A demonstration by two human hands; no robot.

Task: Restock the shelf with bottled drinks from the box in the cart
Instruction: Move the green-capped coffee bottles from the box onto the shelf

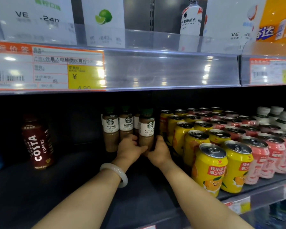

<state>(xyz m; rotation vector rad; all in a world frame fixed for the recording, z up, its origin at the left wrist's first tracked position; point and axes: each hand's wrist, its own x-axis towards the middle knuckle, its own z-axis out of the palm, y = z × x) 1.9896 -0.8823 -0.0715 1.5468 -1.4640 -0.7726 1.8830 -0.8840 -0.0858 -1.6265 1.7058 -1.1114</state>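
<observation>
Shelf point(82, 187): dark deck, running left to right under a clear price rail point(155, 71) with an orange and yellow price tag point(56, 70).
Yellow cans point(210, 167): upright in rows to the right of the hands, pink cans point(261, 156) beside them further right.
Costa bottle point(37, 142): stands alone, upright, well to the left.
Latte bottles point(117, 128): a small cluster upright at the back, labels facing out.
Front latte bottle point(146, 129): long axis vertical, green cap up, base on the shelf, just beside the yellow cans and in front of the cluster.
Left hand point(130, 150): fingers curled round the front latte bottle's lower left side; pale bangle point(116, 173) on the wrist.
Right hand point(160, 151): curled round the same bottle's lower right side.
</observation>
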